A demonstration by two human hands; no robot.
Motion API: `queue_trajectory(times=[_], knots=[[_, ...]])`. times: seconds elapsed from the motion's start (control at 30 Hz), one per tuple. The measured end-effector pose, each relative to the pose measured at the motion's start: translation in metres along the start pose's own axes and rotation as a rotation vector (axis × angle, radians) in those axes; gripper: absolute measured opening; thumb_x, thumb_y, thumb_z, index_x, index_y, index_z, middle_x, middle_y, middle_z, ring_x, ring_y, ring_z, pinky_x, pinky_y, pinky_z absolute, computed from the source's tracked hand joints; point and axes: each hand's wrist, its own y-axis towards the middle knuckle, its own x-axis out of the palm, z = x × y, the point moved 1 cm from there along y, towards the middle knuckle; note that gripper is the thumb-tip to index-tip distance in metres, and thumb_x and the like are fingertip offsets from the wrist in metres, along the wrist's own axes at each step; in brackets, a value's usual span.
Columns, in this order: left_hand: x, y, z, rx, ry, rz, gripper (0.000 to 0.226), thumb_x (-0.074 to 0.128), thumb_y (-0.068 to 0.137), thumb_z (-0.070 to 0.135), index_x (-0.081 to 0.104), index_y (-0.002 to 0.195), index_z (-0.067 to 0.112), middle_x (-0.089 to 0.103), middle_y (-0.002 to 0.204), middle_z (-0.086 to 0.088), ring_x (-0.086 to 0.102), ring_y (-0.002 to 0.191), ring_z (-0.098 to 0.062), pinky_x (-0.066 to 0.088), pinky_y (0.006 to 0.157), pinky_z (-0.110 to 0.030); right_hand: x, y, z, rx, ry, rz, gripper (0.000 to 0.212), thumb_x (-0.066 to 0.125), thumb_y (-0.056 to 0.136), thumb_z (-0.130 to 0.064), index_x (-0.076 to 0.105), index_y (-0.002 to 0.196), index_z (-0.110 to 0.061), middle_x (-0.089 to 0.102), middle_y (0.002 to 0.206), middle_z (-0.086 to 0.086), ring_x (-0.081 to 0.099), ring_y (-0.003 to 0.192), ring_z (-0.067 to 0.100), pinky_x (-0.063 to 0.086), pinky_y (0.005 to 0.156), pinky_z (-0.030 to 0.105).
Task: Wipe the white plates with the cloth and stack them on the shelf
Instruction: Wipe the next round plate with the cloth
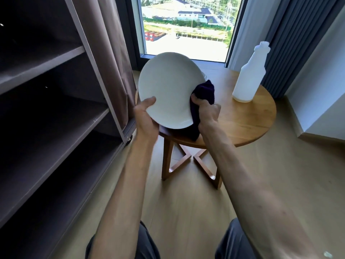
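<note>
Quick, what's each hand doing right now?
Left hand: holding the plate by its rim.
Right hand: gripping the cloth against the plate's edge.

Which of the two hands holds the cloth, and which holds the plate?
The right hand grips the dark purple cloth against the plate's right edge. The left hand holds the white plate by its lower left rim, thumb on its face.
</note>
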Motion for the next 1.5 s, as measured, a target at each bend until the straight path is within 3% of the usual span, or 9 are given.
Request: queue_trajectory(times=[0.17, 0.3, 0.43, 0.63, 0.73, 0.97, 1.13, 1.3, 1.5], knots=[[0.022, -0.02, -0.036, 0.282, 0.376, 0.174, 0.072, 0.065, 0.09, 0.001, 0.035, 0.154, 0.017, 0.053, 0.143, -0.003, 0.059, 0.121, -0.012, 0.049, 0.089, -0.008, 0.03, -0.012, 0.02, 0.155, 0.243, 0.054, 0.022, 0.084, 0.078, -0.011, 0.067, 0.092, -0.008, 0.074, 0.089, 0.007, 0.072, 0.08, 0.026, 0.062, 0.069, 0.034], [0.008, -0.011, -0.002, 0.283, 0.478, 0.131, 0.053, 0.06, 0.096, 0.0, 0.046, 0.145, 0.014, 0.059, 0.131, -0.005, 0.062, 0.11, -0.012, 0.059, 0.085, -0.018, 0.023, -0.01, 0.025, 0.123, 0.292, -0.036, 0.032, 0.085, 0.078, -0.01, 0.069, 0.106, -0.007, 0.076, 0.103, 0.012, 0.074, 0.09, 0.028, 0.063, 0.08, 0.042], [-0.012, -0.004, 0.052, 0.288, 0.802, -0.198, 0.042, 0.061, 0.093, 0.007, 0.055, 0.128, 0.03, 0.062, 0.123, 0.001, 0.058, 0.118, -0.02, 0.059, 0.086, -0.027, 0.004, 0.005, 0.015, -0.019, 0.167, -0.089, 0.024, 0.083, 0.079, -0.009, 0.07, 0.1, -0.011, 0.075, 0.103, 0.009, 0.073, 0.096, 0.03, 0.062, 0.084, 0.043], [0.02, -0.024, 0.005, 0.167, 0.345, 0.117, 0.061, 0.06, 0.094, -0.004, 0.046, 0.149, 0.018, 0.061, 0.14, -0.005, 0.062, 0.122, -0.017, 0.054, 0.104, -0.036, 0.016, -0.008, 0.005, -0.017, 0.258, 0.083, 0.015, 0.083, 0.079, -0.007, 0.069, 0.081, -0.015, 0.073, 0.083, 0.001, 0.071, 0.079, 0.022, 0.059, 0.068, 0.032], [0.028, -0.034, -0.006, 0.189, 0.378, 0.156, 0.06, 0.061, 0.095, 0.001, 0.042, 0.151, 0.011, 0.058, 0.139, -0.004, 0.061, 0.118, -0.013, 0.055, 0.092, -0.016, 0.016, -0.013, 0.0, -0.027, 0.271, 0.033, 0.017, 0.084, 0.078, -0.006, 0.07, 0.084, -0.014, 0.074, 0.086, 0.002, 0.071, 0.081, 0.022, 0.061, 0.071, 0.034], [-0.004, 0.005, 0.079, 0.038, 0.881, -0.272, 0.041, 0.056, 0.091, -0.01, 0.06, 0.123, 0.016, 0.07, 0.111, -0.003, 0.066, 0.109, -0.021, 0.056, 0.079, -0.029, -0.009, 0.016, -0.052, -0.283, -0.267, -0.099, 0.03, 0.095, 0.061, -0.024, 0.071, 0.076, -0.015, 0.073, 0.082, 0.003, 0.068, 0.079, 0.022, 0.061, 0.079, 0.045], [0.009, -0.029, 0.028, 0.153, 0.392, 0.2, 0.054, 0.062, 0.091, -0.006, 0.056, 0.141, 0.014, 0.069, 0.127, -0.006, 0.066, 0.113, -0.018, 0.059, 0.092, -0.031, 0.003, 0.009, -0.035, -0.217, -0.092, 0.058, 0.027, 0.093, 0.064, -0.02, 0.067, 0.07, -0.016, 0.071, 0.077, 0.001, 0.07, 0.081, 0.026, 0.062, 0.08, 0.044], [0.027, -0.047, -0.011, 0.106, 0.192, 0.331, 0.054, 0.06, 0.095, -0.006, 0.048, 0.146, 0.01, 0.063, 0.135, -0.005, 0.063, 0.119, -0.02, 0.049, 0.111, -0.042, 0.006, -0.001, -0.011, -0.072, 0.002, 0.039, 0.03, 0.094, 0.063, -0.017, 0.069, 0.078, -0.014, 0.074, 0.088, 0.006, 0.072, 0.087, 0.028, 0.062, 0.084, 0.047], [-0.016, -0.011, 0.071, 0.012, 0.84, -0.313, 0.038, 0.061, 0.089, -0.005, 0.061, 0.116, 0.021, 0.069, 0.116, -0.006, 0.063, 0.118, -0.031, 0.056, 0.085, -0.035, -0.014, 0.005, -0.045, -0.319, -0.322, -0.21, 0.035, 0.095, 0.06, -0.024, 0.076, 0.087, -0.012, 0.076, 0.091, 0.005, 0.073, 0.089, 0.024, 0.061, 0.085, 0.045]])
